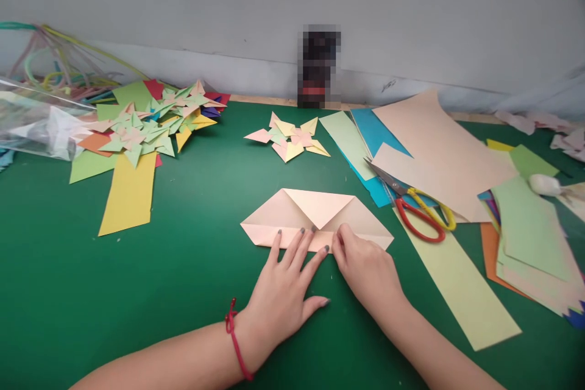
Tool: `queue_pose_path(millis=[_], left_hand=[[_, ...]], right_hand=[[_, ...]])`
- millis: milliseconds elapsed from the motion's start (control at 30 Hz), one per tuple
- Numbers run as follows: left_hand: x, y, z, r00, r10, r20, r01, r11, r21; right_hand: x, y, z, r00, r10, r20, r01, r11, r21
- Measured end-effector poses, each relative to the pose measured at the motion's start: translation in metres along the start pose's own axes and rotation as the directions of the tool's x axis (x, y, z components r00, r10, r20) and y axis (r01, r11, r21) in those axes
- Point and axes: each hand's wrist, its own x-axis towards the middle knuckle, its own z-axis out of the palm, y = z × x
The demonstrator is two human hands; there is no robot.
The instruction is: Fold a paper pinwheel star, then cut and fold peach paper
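A sheet of pale peach paper (269, 214) lies folded on the green tabletop, its far edge turned down in a triangular flap and its near edge folded up in a narrow strip. My left hand (286, 292) rests open, its spread fingertips on that strip; a red cord circles the wrist. Beside it, my right hand (365, 259) is closed, curled fingers pressed at the strip's edge right of the middle. A star-shaped folded paper piece (289, 137) in pink, yellow and green sits behind the sheet.
Scissors (418, 210) with red and yellow handles lie on coloured papers (448, 164) at right. More paper sheets (534, 231) are stacked farther right. Folded paper stars (146, 128) pile up at left, near a clear plastic bag (36, 116). Behind the table rises a grey wall (205, 12).
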Motion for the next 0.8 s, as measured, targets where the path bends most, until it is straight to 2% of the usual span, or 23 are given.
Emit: queue_pose_path(millis=[67,167,300,400,500,567,633,800], left_hand=[[-0.006,0.010,0.004,0.991,-0.127,-0.036,0.129,0.990,0.064],[-0.012,0.020,0.009,0.947,-0.313,-0.076,0.321,0.937,0.139],[-0.016,0.021,0.011,0.897,-0.428,-0.113,0.442,0.876,0.192],[-0.017,0.019,0.007,0.892,-0.428,-0.143,0.450,0.867,0.214],[-0.013,0.013,-0.003,0.911,-0.380,-0.159,0.411,0.870,0.274],[-0.005,0.003,-0.011,0.926,-0.343,-0.155,0.376,0.868,0.326],[0.006,-0.012,-0.018,0.941,-0.324,-0.102,0.339,0.892,0.300],[0.026,-0.041,-0.021,0.936,-0.347,-0.065,0.351,0.901,0.255]], right_hand=[[0.000,0.000,0.001,1.000,0.001,0.002,-0.001,1.000,-0.010],[0.000,0.000,0.001,1.000,0.005,0.010,-0.005,1.000,-0.016],[0.000,0.000,0.000,1.000,0.003,0.014,-0.003,1.000,0.004],[-0.001,0.000,0.000,1.000,0.003,0.018,-0.003,1.000,0.021],[-0.002,0.000,0.001,1.000,0.014,0.027,-0.014,1.000,0.024],[-0.002,0.000,0.002,0.999,0.020,0.029,-0.021,1.000,0.022],[-0.002,0.000,0.003,0.999,0.020,0.028,-0.020,0.999,0.027],[-0.003,-0.002,0.001,0.999,0.009,0.032,-0.010,0.999,0.047]])
